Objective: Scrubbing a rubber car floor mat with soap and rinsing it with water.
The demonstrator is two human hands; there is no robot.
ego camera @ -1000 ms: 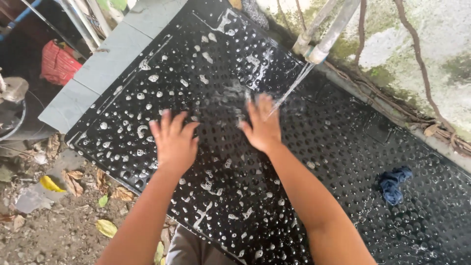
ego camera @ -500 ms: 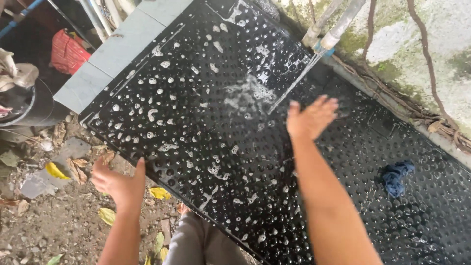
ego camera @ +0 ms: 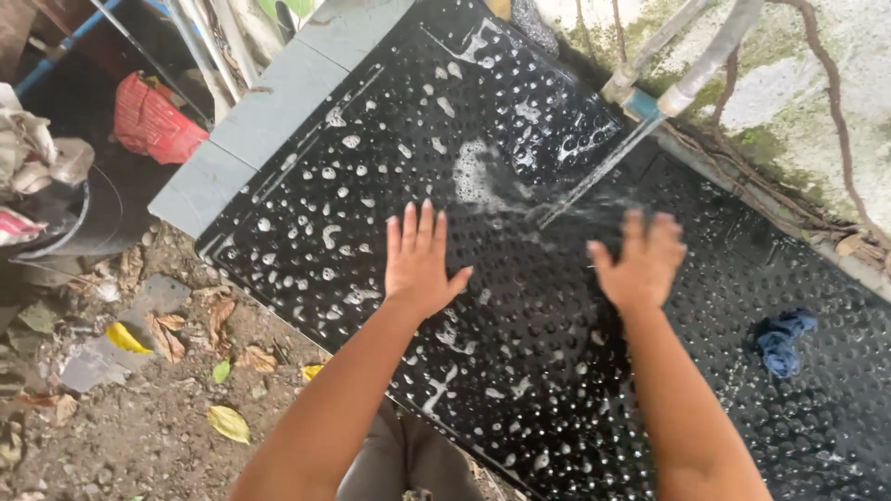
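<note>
A large black rubber mat (ego camera: 520, 121) with raised dots lies tilted before me, wet and flecked with white soap foam. My left hand (ego camera: 418, 260) rests flat on its middle, fingers spread and empty. My right hand (ego camera: 642, 262) is open too, blurred, just above the mat near a thin stream of water (ego camera: 594, 176). The stream runs from a grey hose (ego camera: 710, 60) at the upper right and hits the mat between my hands.
A dark blue cloth (ego camera: 781, 340) lies on the mat at the right. A mossy wall with roots (ego camera: 817, 111) runs behind. Grey slabs (ego camera: 269, 111) border the mat's left edge. A red sack (ego camera: 153, 125), a basin of rags (ego camera: 42, 186) and leaf-strewn dirt (ego camera: 139, 371) lie to the left.
My left hand left the mat, swung down over the dirt, and is back flat on it. My right hand moved rightwards, away from the falling water.
</note>
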